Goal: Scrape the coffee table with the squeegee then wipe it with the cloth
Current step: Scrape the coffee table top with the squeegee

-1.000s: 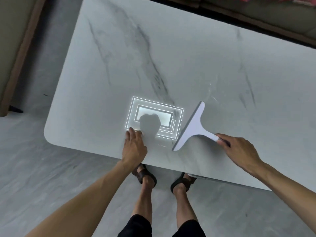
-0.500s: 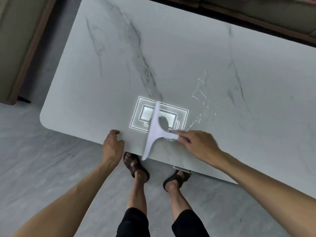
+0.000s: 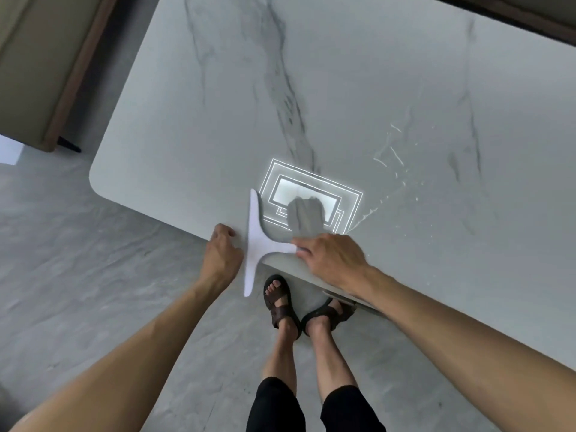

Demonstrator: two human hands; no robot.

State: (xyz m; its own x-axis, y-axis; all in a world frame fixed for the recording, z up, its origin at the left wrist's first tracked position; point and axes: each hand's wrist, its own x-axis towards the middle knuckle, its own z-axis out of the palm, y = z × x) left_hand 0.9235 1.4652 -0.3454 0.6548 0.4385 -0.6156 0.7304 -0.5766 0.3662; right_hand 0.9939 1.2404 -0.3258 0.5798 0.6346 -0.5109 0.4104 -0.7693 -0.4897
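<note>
A white T-shaped squeegee [image 3: 256,244] lies across the near edge of the marble coffee table [image 3: 343,98], its blade running near to far with the near end hanging past the edge over the floor. My right hand [image 3: 332,258] grips its handle from the right. My left hand [image 3: 222,254] rests at the table's edge just left of the blade, fingers curled over the rim. Thin streaks and drops of water [image 3: 396,169] glint on the tabletop to the right. No cloth is in view.
A bright ceiling light reflection [image 3: 307,194] shines on the tabletop beside the blade. My sandalled feet [image 3: 299,307] stand on the grey floor under the near edge. A sofa base [image 3: 46,73] sits at far left; another runs along the top right.
My right hand has swept the squeegee leftward across the near part of the table until the blade reached my left hand. My left hand slid from the tabletop to the edge.
</note>
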